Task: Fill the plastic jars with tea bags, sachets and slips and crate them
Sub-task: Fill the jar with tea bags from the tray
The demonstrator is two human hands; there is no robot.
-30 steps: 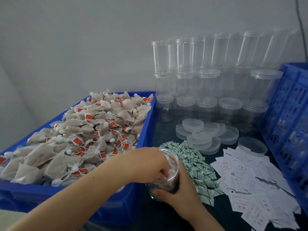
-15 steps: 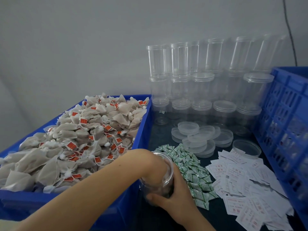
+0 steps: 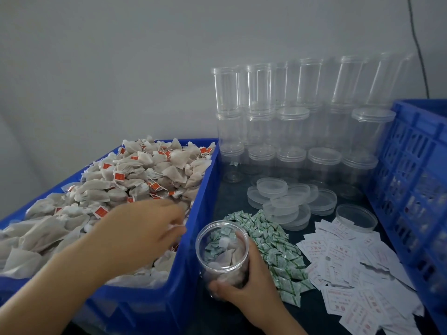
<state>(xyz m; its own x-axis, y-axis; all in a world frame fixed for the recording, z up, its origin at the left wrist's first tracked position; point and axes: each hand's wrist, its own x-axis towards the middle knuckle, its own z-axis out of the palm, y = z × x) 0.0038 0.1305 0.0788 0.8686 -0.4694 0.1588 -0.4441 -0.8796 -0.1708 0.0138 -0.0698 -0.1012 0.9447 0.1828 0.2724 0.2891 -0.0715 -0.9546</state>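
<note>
sachets (image 3: 271,247) and slips (image 3: 358,269) crowd the surface (image 3: 232,197) beside the jar (image 3: 223,252) your right hand (image 3: 251,284) grips; your left hand (image 3: 135,235), fingers relaxed, reaches over tea bags (image 3: 121,189).

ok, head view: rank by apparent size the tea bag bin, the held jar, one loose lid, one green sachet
1. tea bag bin
2. held jar, gripped by the right hand
3. loose lid, though it lies farther from the camera
4. green sachet
</note>
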